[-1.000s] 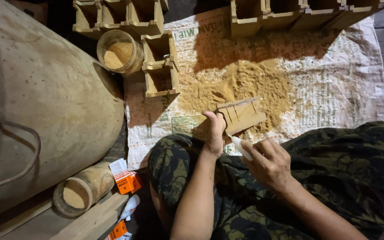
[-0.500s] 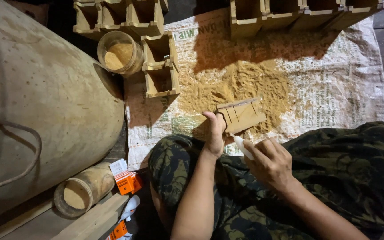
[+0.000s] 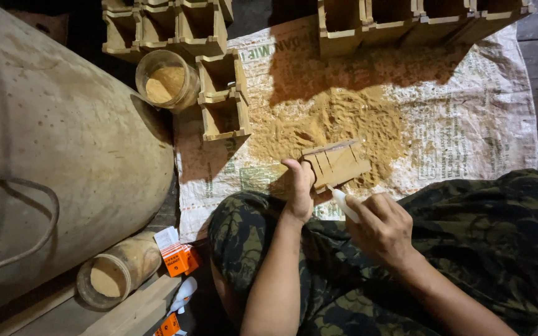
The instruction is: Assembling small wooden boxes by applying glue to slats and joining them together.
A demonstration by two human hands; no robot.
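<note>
Tan slatted wooden piece (image 3: pixel 336 163) over ochre sawdust pile (image 3: pixel 344 121) on white woven sack (image 3: pixel 468 124) with green print; trousers (image 3: pixel 468 249) dark green camouflage; small nozzle (image 3: pixel 345 204) white; orange-and-white carton (image 3: pixel 179 256); jar (image 3: pixel 166 79) clear, holding yellow-tan powder.

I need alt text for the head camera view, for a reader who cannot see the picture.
Seen from above, a seated person's left hand holds a small wooden piece over a sawdust pile on a printed sack, while the right hand points a small white tube at it. Open wooden boxes and a sawdust-filled jar stand nearby.
</note>
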